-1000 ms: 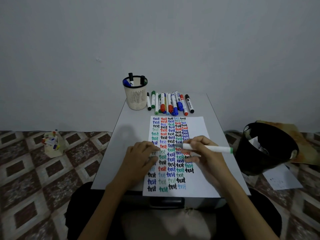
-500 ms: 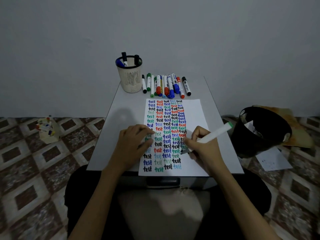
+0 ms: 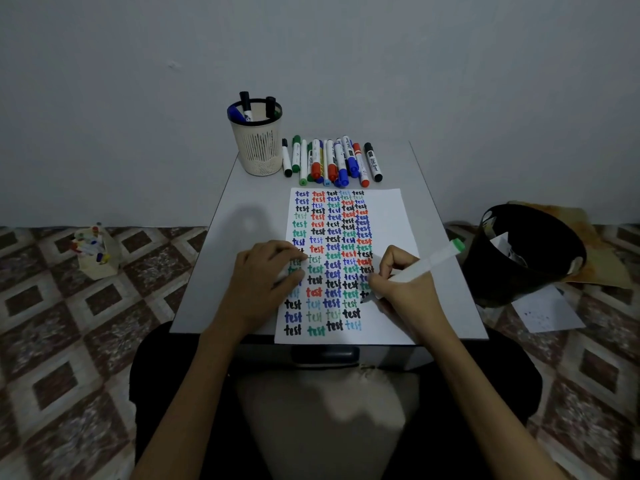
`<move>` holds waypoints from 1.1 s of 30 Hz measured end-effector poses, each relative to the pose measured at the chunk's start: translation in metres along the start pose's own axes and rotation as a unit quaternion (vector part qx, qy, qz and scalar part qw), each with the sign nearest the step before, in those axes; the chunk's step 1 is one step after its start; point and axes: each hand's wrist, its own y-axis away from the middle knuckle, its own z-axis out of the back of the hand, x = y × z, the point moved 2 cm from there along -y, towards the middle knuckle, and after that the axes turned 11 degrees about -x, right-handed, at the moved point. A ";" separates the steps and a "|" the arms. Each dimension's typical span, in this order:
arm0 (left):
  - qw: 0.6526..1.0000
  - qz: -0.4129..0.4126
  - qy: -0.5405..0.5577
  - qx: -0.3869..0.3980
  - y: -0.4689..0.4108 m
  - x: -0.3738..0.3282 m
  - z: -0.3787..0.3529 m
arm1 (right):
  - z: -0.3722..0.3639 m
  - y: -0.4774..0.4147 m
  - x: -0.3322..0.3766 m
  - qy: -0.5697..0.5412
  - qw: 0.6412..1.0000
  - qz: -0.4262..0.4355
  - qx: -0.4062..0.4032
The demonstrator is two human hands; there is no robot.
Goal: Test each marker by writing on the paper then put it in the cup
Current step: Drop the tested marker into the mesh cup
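A white marker (image 3: 427,263) with a green end slants from mid-right down to the paper (image 3: 388,216), its dark tip at the sheet. The white paper lies at centre frame, filled with columns of "test" in black, blue, red and green. The cream slotted cup (image 3: 258,147) stands upright at upper centre, holding blue and black markers (image 3: 246,107). A row of capped markers (image 3: 332,161) lies just to its right.
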 end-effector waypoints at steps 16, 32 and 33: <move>1.000 0.000 -0.003 0.009 0.000 -0.001 0.001 | 0.002 -0.001 -0.003 -0.018 1.000 -0.007 0.015; 1.000 0.001 0.003 0.007 0.000 -0.001 0.001 | 0.005 -0.001 -0.005 0.021 0.999 0.040 -0.015; 1.000 0.001 0.005 0.007 0.000 0.000 0.001 | 0.005 -0.001 -0.005 0.017 0.999 0.040 -0.023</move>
